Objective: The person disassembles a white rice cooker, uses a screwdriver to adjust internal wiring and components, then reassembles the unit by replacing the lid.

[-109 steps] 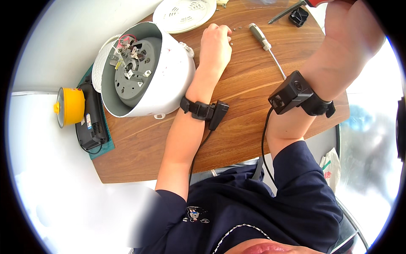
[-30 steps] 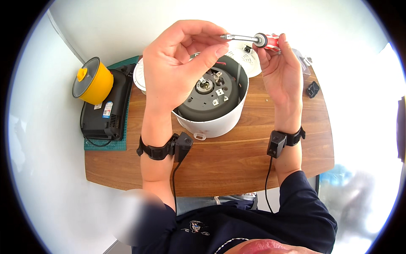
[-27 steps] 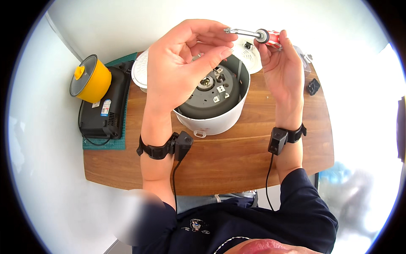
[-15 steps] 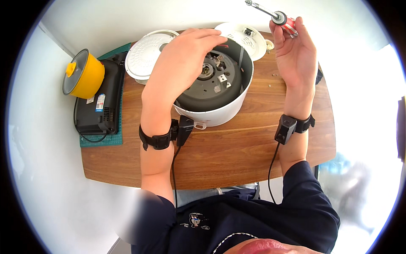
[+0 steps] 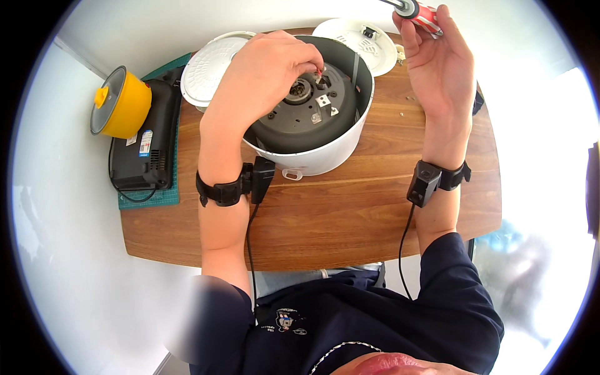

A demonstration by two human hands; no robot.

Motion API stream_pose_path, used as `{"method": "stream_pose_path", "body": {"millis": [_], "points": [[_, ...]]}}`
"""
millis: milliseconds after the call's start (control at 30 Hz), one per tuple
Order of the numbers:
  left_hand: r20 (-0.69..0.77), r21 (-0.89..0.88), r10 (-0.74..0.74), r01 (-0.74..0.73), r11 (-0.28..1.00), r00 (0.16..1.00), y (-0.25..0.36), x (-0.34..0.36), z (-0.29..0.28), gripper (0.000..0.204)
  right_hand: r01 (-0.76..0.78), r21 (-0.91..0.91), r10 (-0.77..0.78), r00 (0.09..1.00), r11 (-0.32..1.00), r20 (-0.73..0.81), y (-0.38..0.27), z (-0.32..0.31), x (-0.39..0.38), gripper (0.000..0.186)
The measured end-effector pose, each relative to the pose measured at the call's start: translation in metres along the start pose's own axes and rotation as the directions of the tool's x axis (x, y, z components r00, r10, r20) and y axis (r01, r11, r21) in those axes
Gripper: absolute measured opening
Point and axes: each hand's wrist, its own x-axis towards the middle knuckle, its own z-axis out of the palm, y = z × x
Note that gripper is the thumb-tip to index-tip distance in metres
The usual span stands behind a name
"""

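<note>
A round white appliance housing [image 5: 340, 150], like a rice cooker body, stands open on the table with a dark grey metal base [image 5: 284, 132] and small metal brackets inside. My left hand [image 5: 265, 75] reaches over its left rim, thumb and fingertips pinched on a short red wire [image 5: 319, 74] beside a bracket. Much of the wire is hidden by the fingers. Up at the right, my right hand [image 5: 440, 81] is raised and closed round the red-and-white handle of a screwdriver [image 5: 426, 17]. Its shaft points left, with the tip cut off by the frame's upper edge.
Behind the housing lie a round white cover [image 5: 209, 72] and a white vented plate [image 5: 382, 53]. A black flat appliance [image 5: 147, 169] rests on a green cutting mat [image 5: 165, 199] at the left, carrying a yellow pot [image 5: 131, 106]. Small bits [image 5: 402, 114] lie on the wooden table.
My left fingers have lowered into the housing and closed on the red wire. The right hand with the screwdriver has risen slightly, taking the tip out of view.
</note>
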Motion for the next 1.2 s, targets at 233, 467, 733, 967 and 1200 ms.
{"method": "stream_pose_path", "body": {"millis": [233,467,733,967,1200], "points": [[-0.013,-0.018,-0.027,0.027,0.999,1.0,0.005,0.017,-0.015,0.008,0.109,-0.087,-0.112,0.993,0.99,-0.03,-0.001,0.002,-0.002,0.027],[-0.083,0.131,-0.032,0.042,0.991,0.996,0.001,0.011,-0.007,0.006,0.289,-0.282,-0.3,0.954,0.915,0.004,-0.005,0.01,-0.01,0.018],[-0.259,0.213,0.069,-0.012,0.977,0.963,-0.001,-0.008,0.001,0.002,0.368,-0.45,-0.369,0.925,0.814,0.089,-0.013,0.005,-0.015,0.031],[-0.268,0.26,0.134,-0.063,0.964,0.954,0.002,-0.001,0.003,0.003,0.459,-0.687,-0.514,0.846,0.564,0.142,-0.03,0.011,-0.017,0.044],[-0.233,0.291,0.099,-0.028,0.956,0.967,0.001,-0.002,0.004,0.005,0.528,-0.714,-0.546,0.802,0.46,0.242,-0.037,0.025,-0.004,0.042]]}}
